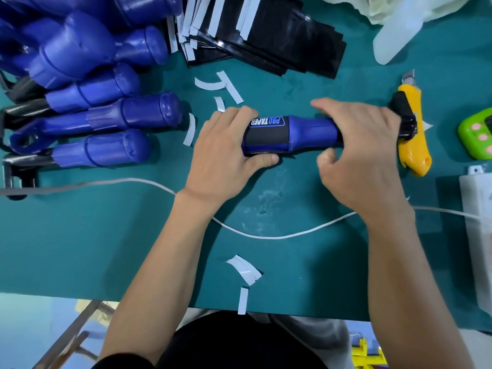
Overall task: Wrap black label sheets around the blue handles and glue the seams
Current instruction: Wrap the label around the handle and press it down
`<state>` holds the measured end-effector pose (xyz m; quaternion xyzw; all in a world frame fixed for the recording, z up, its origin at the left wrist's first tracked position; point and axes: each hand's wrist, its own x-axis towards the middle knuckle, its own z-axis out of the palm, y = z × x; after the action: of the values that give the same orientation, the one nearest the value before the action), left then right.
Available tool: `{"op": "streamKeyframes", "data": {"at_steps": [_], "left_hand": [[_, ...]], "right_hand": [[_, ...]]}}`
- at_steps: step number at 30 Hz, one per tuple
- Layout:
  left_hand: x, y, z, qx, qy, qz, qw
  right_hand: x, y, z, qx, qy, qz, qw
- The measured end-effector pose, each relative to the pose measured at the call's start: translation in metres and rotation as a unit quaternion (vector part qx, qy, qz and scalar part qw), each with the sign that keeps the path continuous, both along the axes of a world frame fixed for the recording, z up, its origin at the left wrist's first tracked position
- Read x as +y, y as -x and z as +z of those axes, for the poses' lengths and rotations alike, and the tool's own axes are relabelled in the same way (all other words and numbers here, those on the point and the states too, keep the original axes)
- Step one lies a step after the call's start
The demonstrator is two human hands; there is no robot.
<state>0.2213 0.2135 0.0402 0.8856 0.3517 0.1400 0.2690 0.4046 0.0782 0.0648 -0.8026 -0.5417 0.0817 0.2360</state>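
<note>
"Blue handle (pixel 306 131), where does it sit?"

"Centre of the bench (pixel 106 249), lying crosswise. Whether it is lifted or resting, I cannot tell. Both hands are on it."

"Grips?"

"Left hand (pixel 226 147): grip closed round the fat end, fingers over the top, thumb (pixel 266 159) pressed on the lower edge of the black label sheet (pixel 266 137). Right hand (pixel 364 150): grip closed round the narrow neck, slightly blurred."

"Label state?"

"It is wrapped round the fat end, lettering showing on top, smooth where visible. The seam is out of sight, probably underneath by the thumb. Whether there is glue on it, I cannot tell."

"So what stage?"

"My read: the wrap on this blue handle is about done, and the seam is being pressed or is yet to be sealed."

"What is left?"

"Plenty. The pile of bare handles (pixel 143 113) at far left shows no black label on any that I can see. A stack of label sheets (pixel 279 35) sits at the far side, with white backing strips on them. Loose white strips (pixel 230 87) lie scattered near the hands and by the near edge."

"Glue?"

"A pale bottle (pixel 394 35) lies top right, well apart from both hands. It could be the glue; not certain. A yellow knife (pixel 414 145) lies just beside the right hand, not held."
</note>
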Motion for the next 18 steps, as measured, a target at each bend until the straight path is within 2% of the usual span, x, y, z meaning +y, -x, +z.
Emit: {"op": "streamKeyframes", "data": {"at_steps": [5, 10, 18], "left_hand": [[0.001, 0.0, 0.0, 0.004, 0.015, -0.007, 1.0], [-0.001, -0.002, 0.0, 0.003, 0.028, -0.008, 1.0], [-0.003, -0.003, -0.002, -0.029, 0.079, 0.005, 0.996]], "right_hand": [[0.008, 0.024, -0.005, 0.094, -0.102, 0.037, 0.99], [0.013, 0.031, -0.014, 0.088, -0.163, 0.025, 0.982], [0.013, 0.034, -0.025, 0.11, -0.169, 0.012, 0.98]]}}
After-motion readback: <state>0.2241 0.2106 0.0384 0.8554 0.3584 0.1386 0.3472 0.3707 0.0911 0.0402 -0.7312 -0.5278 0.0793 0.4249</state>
